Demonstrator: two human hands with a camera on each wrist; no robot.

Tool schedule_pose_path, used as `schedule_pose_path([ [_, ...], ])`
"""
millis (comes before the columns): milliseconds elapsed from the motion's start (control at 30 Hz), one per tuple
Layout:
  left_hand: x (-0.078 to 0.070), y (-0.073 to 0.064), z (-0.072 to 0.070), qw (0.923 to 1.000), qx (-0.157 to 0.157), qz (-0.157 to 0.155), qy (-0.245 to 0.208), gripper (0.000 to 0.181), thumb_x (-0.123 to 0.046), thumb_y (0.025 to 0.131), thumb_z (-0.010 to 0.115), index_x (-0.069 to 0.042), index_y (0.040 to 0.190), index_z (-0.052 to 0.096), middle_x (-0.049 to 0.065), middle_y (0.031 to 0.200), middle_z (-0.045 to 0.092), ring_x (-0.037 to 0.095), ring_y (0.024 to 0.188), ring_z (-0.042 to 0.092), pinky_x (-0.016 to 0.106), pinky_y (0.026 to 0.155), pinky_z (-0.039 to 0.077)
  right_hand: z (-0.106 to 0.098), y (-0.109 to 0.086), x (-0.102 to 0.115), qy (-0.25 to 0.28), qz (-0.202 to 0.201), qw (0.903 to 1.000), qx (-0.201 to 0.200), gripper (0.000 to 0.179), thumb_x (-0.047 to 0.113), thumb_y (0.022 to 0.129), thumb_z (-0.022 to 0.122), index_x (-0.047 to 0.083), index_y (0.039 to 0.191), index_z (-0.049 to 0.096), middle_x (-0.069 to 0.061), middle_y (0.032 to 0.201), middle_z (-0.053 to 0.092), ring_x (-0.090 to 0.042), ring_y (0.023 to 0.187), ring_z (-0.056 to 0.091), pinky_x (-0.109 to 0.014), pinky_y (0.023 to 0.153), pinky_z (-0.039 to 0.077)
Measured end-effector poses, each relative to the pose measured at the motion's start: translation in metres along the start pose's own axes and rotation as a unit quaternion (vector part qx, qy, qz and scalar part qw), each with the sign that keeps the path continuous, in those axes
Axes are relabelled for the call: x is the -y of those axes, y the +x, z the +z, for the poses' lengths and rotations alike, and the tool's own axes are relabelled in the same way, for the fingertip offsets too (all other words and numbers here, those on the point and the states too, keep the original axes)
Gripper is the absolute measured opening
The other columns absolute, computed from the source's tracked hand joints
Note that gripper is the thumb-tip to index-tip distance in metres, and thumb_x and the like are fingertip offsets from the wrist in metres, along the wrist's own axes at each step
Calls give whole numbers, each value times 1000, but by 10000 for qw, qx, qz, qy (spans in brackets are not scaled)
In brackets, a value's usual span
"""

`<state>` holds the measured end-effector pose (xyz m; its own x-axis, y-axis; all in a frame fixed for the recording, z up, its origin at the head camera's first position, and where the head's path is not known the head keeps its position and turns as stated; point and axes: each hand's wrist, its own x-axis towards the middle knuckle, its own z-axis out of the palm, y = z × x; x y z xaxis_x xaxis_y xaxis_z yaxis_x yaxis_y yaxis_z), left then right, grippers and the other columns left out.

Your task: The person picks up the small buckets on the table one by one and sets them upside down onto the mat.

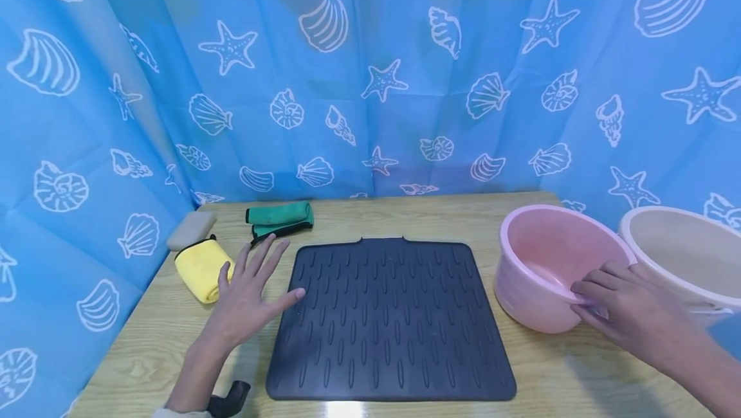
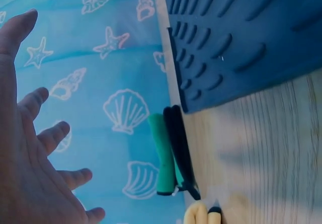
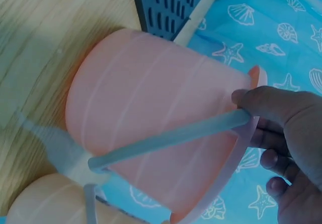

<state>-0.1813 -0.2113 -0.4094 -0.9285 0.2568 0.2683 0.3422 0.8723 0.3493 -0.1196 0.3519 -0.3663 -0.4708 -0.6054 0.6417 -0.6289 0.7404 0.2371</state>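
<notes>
Left hand spread; black object by wrist partly hidden, unidentifiable. Right hand pinches rim of pink bucket, right of dark mat on desk. White bucket alongside, cut off. Farther: yellow cloth, partly behind left hand; green cloth.

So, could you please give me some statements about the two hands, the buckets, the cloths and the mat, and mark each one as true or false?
1. The right hand grips the rim of the pink bucket. True.
2. In the head view, the white bucket is to the right of the pink bucket. True.
3. The left hand grips the dark mat. False: it holds nothing, and its fingers are spread.
4. The green cloth lies on the mat. False: it lies on the table, beyond the mat's far left corner.
5. The yellow cloth is inside the pink bucket. False: it lies on the table, left of the mat.
</notes>
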Motion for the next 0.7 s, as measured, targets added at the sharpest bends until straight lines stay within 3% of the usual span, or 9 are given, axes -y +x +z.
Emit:
schedule_pose_path([
  [233, -7, 4, 3, 9999, -116, 107, 2, 89, -68, 88, 59, -34, 160, 20, -1, 167, 13, 43, 150, 5, 73, 107, 6, 5, 4, 0, 354, 219, 9983, -400, 62, 50, 105, 30, 12, 71, 66, 8, 70, 55, -11, 68, 43, -23, 61, 39],
  [300, -8, 5, 4, 9998, -139, 130, 22, 89, -68, 88, 59, -36, 160, 19, -2, 167, 13, 42, 150, 5, 73, 107, 7, 3, 7, 2, 402, 328, 9974, -493, 62, 51, 105, 33, 11, 72, 67, 8, 70, 56, -10, 68, 43, -19, 73, 41],
  [467, -10, 6, 6, 9996, -216, 164, 8, 89, -68, 87, 60, -35, 160, 21, 0, 167, 15, 41, 150, 5, 73, 108, 6, -3, 15, 10, 527, 499, 9955, -605, 62, 52, 104, 40, 8, 74, 71, 5, 70, 60, -11, 72, 43, -18, 80, 39],
  [533, -11, 6, 7, 9996, -234, 186, -14, 89, -68, 87, 60, -34, 160, 22, -1, 167, 15, 41, 150, 5, 73, 108, 5, -6, 20, 12, 503, 558, 9954, -599, 62, 52, 104, 40, 7, 75, 72, 4, 71, 62, -11, 74, 44, -19, 72, 37],
  [700, -14, 7, 7, 9995, -219, 209, -45, 90, -69, 86, 61, -35, 160, 21, -2, 167, 14, 40, 151, 4, 72, 109, 3, -11, 30, 17, 621, 781, 9927, -680, 61, 52, 102, 44, 4, 78, 74, -1, 75, 66, -10, 79, 48, -11, 76, 38],
])
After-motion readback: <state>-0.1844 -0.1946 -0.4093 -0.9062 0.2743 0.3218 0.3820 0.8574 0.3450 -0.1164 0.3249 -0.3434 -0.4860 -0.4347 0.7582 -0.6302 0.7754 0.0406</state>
